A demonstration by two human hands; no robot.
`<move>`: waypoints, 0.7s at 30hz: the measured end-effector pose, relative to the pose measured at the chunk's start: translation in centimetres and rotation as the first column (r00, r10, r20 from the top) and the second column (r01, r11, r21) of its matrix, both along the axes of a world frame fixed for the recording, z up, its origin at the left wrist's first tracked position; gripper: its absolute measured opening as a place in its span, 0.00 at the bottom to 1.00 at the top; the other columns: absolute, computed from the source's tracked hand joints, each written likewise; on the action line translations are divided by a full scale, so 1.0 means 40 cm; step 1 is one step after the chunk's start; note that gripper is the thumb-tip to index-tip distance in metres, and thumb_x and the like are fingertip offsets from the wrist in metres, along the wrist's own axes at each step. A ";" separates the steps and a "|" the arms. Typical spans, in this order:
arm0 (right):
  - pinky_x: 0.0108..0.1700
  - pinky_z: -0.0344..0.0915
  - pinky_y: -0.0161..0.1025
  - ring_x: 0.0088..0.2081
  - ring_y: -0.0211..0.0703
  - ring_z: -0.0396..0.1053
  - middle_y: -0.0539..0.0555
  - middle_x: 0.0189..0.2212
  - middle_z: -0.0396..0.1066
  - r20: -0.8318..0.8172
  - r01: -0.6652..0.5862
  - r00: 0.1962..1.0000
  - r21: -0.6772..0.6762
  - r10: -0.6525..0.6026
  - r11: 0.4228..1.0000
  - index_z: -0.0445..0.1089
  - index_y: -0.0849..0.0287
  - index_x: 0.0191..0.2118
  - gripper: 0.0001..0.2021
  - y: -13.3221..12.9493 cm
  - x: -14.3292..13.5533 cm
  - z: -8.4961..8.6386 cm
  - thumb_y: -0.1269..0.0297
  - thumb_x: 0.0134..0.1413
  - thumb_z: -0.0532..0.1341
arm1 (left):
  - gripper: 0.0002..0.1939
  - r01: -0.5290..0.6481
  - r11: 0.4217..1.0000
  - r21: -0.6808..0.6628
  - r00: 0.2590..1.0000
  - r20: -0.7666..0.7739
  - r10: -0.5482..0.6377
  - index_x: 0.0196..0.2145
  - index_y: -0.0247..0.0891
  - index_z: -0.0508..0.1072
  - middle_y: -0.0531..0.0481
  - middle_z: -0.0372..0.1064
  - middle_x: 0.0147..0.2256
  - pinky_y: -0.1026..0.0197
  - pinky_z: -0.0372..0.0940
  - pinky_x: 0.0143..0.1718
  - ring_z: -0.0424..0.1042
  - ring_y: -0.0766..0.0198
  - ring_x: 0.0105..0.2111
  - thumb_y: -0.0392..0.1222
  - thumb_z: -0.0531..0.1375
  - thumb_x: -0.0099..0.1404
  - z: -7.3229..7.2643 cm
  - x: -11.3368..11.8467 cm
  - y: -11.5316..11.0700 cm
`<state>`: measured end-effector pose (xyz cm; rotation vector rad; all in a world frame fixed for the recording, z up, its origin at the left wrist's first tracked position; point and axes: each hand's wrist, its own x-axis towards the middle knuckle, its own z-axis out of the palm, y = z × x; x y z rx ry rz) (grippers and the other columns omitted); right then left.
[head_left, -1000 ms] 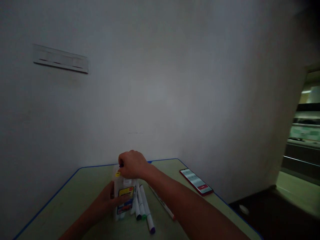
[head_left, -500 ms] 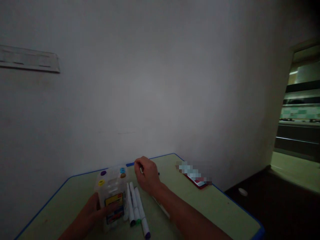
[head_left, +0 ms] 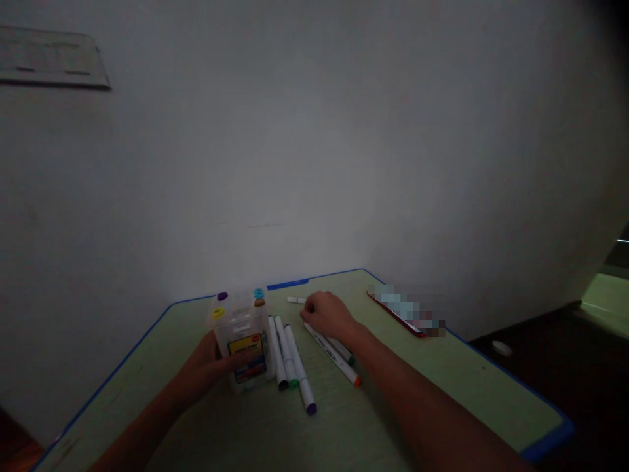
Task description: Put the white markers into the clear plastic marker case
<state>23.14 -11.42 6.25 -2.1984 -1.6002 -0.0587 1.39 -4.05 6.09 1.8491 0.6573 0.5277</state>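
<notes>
My left hand point(head_left: 216, 360) grips a clear plastic marker box point(head_left: 240, 319) from its left side, thumb across the front label. Purple, yellow, blue and brown round caps show at the corners of its top. Right beside the box lie several white markers point(head_left: 289, 357) with black, green and purple ends. My right hand point(head_left: 327, 316) is low over the table, fingers curled together; what they pinch is hidden. A white marker point(head_left: 295, 299) pokes out beyond its fingertips. Under and beside it lie an orange-ended marker point(head_left: 334, 354) and a green-ended marker point(head_left: 346, 353).
The pale green table point(head_left: 442, 406) has a blue edge and stands against a grey wall point(head_left: 314, 144). A phone-like flat object point(head_left: 407, 314) with a red edge, partly blurred out, lies at the right. A small white object point(head_left: 502, 348) is on the dark floor.
My right hand has drawn back a little to the right, uncovering the far white marker's end. My left hand stays on the box. The head view has shifted down and left.
</notes>
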 end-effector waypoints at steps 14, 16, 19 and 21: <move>0.30 0.62 0.38 0.32 0.48 0.71 0.60 0.30 0.74 0.034 -0.135 0.989 -0.226 0.146 0.965 0.73 0.60 0.28 0.13 -0.026 -0.034 0.016 0.56 0.42 0.58 | 0.24 -0.005 1.000 -0.003 1.000 0.023 0.005 0.40 0.34 0.66 0.45 0.71 0.39 0.58 0.67 0.39 0.71 0.58 0.37 0.47 0.64 0.47 -0.001 0.002 0.001; 0.30 0.63 0.39 0.33 0.50 0.71 0.62 0.31 0.74 0.049 -0.154 0.983 -0.287 0.175 0.946 0.73 0.61 0.29 0.15 -0.028 -0.052 0.011 0.55 0.39 0.59 | 0.23 0.001 1.000 0.005 1.000 0.030 -0.001 0.39 0.33 0.67 0.45 0.71 0.38 0.58 0.67 0.39 0.71 0.58 0.36 0.46 0.64 0.47 -0.003 0.002 0.004; 0.32 0.65 0.40 0.35 0.52 0.71 0.64 0.34 0.74 0.072 -0.132 0.984 -0.330 0.165 0.935 0.73 0.62 0.33 0.16 -0.026 -0.072 -0.001 0.56 0.39 0.60 | 0.21 -0.001 1.000 0.021 0.999 0.036 0.000 0.37 0.33 0.67 0.45 0.72 0.36 0.58 0.67 0.39 0.72 0.58 0.36 0.47 0.64 0.47 -0.002 0.002 0.004; 0.33 0.65 0.40 0.36 0.52 0.71 0.64 0.35 0.73 0.093 -0.099 0.986 -0.330 0.137 0.939 0.73 0.61 0.35 0.16 -0.024 -0.080 -0.009 0.58 0.39 0.60 | 0.21 0.009 1.000 0.026 0.999 0.044 -0.010 0.37 0.33 0.68 0.45 0.72 0.36 0.58 0.67 0.39 0.72 0.58 0.36 0.47 0.64 0.47 -0.001 0.002 0.003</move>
